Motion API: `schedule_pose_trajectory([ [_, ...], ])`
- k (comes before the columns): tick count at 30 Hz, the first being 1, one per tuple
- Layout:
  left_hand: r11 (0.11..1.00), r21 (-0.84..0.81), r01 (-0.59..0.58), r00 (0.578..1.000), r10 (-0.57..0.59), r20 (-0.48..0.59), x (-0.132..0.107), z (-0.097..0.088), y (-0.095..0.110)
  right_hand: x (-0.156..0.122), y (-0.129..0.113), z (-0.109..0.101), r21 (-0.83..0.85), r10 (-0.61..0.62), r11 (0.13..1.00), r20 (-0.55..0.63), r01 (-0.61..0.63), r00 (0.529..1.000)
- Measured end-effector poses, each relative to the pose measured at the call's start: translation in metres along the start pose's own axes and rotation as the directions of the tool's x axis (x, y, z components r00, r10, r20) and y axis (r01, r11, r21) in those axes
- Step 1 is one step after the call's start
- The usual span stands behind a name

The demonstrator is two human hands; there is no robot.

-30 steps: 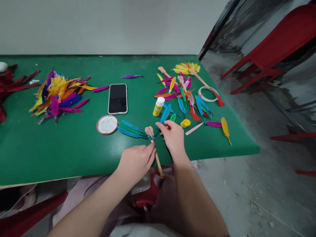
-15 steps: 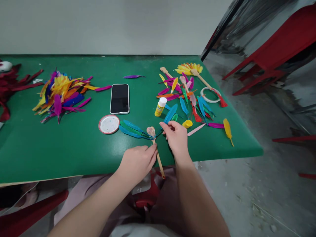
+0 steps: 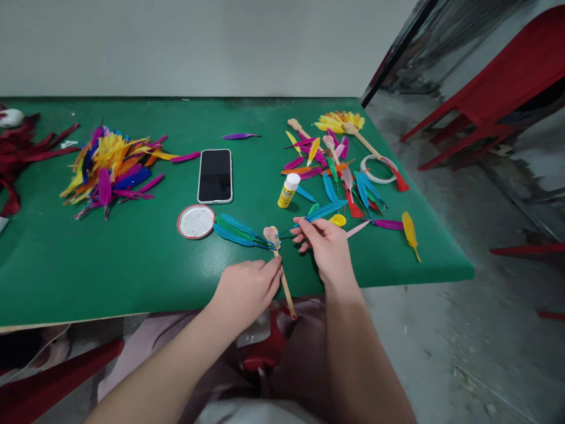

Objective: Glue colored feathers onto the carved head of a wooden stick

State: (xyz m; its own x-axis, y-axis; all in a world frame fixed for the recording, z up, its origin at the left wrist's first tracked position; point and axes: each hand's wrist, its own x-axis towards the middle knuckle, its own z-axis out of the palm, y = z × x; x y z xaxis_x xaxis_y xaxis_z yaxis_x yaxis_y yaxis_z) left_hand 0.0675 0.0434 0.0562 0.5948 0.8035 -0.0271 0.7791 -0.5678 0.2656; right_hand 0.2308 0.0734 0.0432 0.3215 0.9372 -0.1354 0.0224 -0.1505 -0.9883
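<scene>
My left hand (image 3: 251,288) is closed on the handle of a wooden stick (image 3: 286,288) with a wide, rounded head that looks smeared. Several blue and green feathers (image 3: 238,229) fan out to the left, their quills lying on that head. Between thumb and fingers, my right hand (image 3: 324,244) pinches a blue feather (image 3: 326,209), its quill end pointing left toward the head. A green feather (image 3: 313,209) shows just behind my right hand. A yellow glue stick (image 3: 288,191) with a white base stands upright beyond it, and a yellow cap (image 3: 338,220) lies to its right.
A white lid (image 3: 196,222) and a phone (image 3: 215,175) lie left of centre. A feather heap (image 3: 115,168) is farther left, near dark red strips (image 3: 30,150). At right are loose feathers, a finished yellow feather fan (image 3: 339,122), a white ring (image 3: 378,169) and the table edge.
My right hand has moved slightly right, and the blue feather in it has turned from steeply slanted to nearly level. My left hand keeps its hold on the stick.
</scene>
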Motion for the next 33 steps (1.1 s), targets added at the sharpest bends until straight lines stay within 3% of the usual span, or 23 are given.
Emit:
schedule_pose_trajectory([
  [9, 0.999, 0.034, -0.03, 1.0, 0.03, 0.001, -0.0017, 0.0004, -0.0002, 0.0012, -0.0003, -0.0012, 0.087, 0.001, 0.996, -0.091, 0.007, 0.996],
  [19, 0.997, 0.068, -0.041, 0.999, 0.041, 0.005, -0.0029, -0.0017, -0.0001, -0.0008, 0.0035, 0.0025, -0.027, -0.049, 0.999, -0.129, 0.046, 0.99],
  [33, 0.997, 0.059, -0.041, 0.998, 0.038, 0.044, -0.0035, -0.004, 0.0009, -0.0017, 0.0024, 0.0069, -0.208, -0.041, 0.978, -0.039, 0.032, 0.998],
])
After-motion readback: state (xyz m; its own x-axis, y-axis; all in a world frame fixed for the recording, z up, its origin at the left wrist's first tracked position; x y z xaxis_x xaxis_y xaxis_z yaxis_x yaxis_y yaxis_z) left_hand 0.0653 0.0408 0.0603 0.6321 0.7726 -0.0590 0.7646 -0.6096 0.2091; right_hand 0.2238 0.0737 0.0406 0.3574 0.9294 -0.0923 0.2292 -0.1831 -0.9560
